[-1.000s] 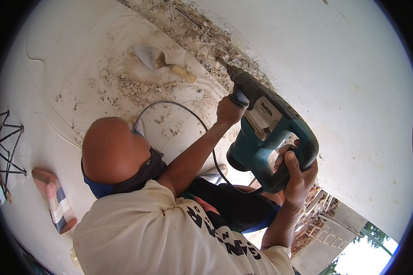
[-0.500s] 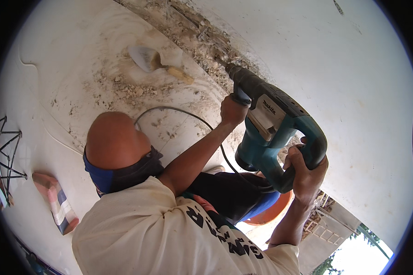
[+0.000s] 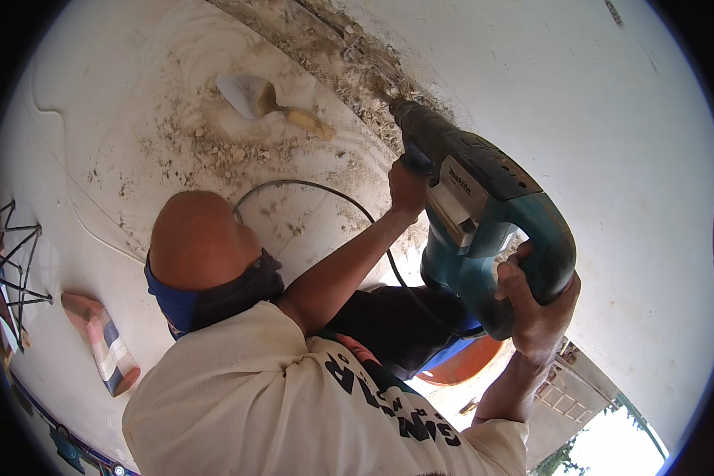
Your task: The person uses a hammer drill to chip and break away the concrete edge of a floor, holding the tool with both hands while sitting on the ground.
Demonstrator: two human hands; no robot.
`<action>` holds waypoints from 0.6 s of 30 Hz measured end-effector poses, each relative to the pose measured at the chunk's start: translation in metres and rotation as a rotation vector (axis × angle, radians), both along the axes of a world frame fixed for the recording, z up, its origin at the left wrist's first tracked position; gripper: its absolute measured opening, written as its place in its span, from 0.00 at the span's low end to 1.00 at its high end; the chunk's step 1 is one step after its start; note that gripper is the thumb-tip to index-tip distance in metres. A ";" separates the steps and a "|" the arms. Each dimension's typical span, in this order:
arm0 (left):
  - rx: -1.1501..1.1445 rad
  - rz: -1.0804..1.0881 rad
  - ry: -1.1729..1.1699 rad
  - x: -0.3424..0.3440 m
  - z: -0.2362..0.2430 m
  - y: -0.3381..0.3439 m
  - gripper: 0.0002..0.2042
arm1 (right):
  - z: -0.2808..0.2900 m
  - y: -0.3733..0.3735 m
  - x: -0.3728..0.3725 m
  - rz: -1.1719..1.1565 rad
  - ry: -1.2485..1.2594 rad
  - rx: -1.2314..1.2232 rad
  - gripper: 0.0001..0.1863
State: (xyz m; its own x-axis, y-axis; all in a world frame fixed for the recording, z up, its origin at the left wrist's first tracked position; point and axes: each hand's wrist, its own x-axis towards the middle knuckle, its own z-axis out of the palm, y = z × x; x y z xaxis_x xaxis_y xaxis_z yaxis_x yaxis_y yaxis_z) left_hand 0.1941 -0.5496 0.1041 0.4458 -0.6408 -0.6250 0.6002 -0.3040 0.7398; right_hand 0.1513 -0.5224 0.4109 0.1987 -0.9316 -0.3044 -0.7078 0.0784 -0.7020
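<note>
A large teal and black rotary hammer slants across the middle, its chuck end pointing up and left. My left hand is wrapped around the side handle behind the chuck. Around the looped rear handle, my right hand is closed. The short bit reaches into a broken strip of rubble along the foot of the white wall; its tip is hidden or blurred among debris. A dark power cord curves across the floor from near my bent knee toward the tool.
A dusty trowel with a wooden handle lies left of the strip, near loose chips. The white wall rises close on the right. An orange bucket stands below the tool. At left are a checked cushion-like item and a black metal frame.
The rotary hammer's rear end, with my right hand on it, has shifted slightly right and down. My left hand has moved slightly right with the side handle. Both grips remain.
</note>
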 end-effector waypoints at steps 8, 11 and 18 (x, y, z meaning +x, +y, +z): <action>-0.008 -0.072 -0.187 -0.006 -0.008 -0.001 0.15 | 0.004 0.005 -0.017 -0.072 -0.116 0.044 0.10; -0.004 0.022 -0.130 -0.001 -0.011 -0.003 0.16 | -0.006 0.012 -0.011 -0.036 -0.082 0.009 0.09; 0.129 -0.273 -0.402 0.012 0.005 0.013 0.19 | -0.013 0.024 -0.020 -0.118 -0.113 0.004 0.06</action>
State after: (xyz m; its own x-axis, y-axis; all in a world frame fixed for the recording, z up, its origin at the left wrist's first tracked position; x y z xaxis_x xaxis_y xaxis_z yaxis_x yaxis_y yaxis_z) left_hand 0.2058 -0.5366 0.1090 0.4947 -0.6967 -0.5196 0.1612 -0.5139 0.8425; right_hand 0.1310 -0.4986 0.3981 0.1215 -0.9492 -0.2902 -0.6098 0.1593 -0.7764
